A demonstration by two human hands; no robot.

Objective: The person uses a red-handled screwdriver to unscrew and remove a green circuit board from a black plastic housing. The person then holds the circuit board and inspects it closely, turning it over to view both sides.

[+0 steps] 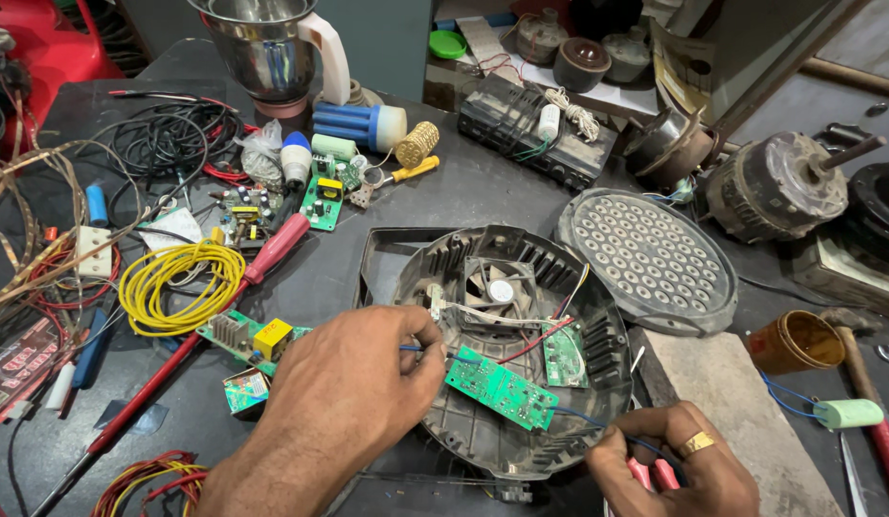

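A blue wire [417,349] is pinched in the left hand [344,393] at the upper-left end of the green board [500,388], slanted across the round housing [444,287], while red-handled pliers [652,473] are gripped by the right hand [676,460] beyond its lower-right end.

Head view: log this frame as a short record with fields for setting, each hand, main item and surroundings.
setting: cluttered dark workbench
left hand: pinches a blue wire at the green circuit board
right hand: grips red-handled tool and blue wire's other end
main item: round grey housing with small fan
surroundings: yellow wire coil, perforated round cover, motor
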